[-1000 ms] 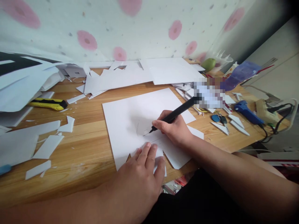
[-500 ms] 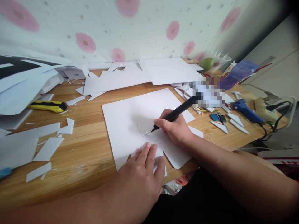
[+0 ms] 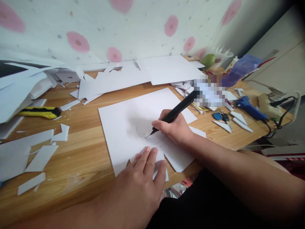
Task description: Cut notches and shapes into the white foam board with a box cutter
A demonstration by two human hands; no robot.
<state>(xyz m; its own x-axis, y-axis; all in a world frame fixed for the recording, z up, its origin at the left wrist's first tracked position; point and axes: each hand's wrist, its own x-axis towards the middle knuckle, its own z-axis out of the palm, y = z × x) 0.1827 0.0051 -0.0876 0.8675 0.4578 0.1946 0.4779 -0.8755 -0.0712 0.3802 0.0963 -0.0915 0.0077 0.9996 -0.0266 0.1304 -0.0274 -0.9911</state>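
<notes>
A white board (image 3: 119, 117) with notches cut into its near edge lies on the wooden table, bearing a few thin dark lines. My right hand (image 3: 175, 127) is closed around a black pen (image 3: 176, 111), whose tip touches the board beside a faint line. Flat on the board's near part, by the notches, rests my left hand (image 3: 143, 178) with its fingers stretched out; it holds nothing.
A yellow utility knife (image 3: 40, 112) and white offcuts (image 3: 41, 158) lie to the left. Large white sheets (image 3: 169, 68) stretch along the back. On the right are a blue glue gun (image 3: 251, 108), keys with a blue tag (image 3: 217, 116) and a power strip (image 3: 264, 103).
The view has shifted slightly, so the scene sits a little further left. My right hand still holds the pen on the board, and my left hand stays flat there.
</notes>
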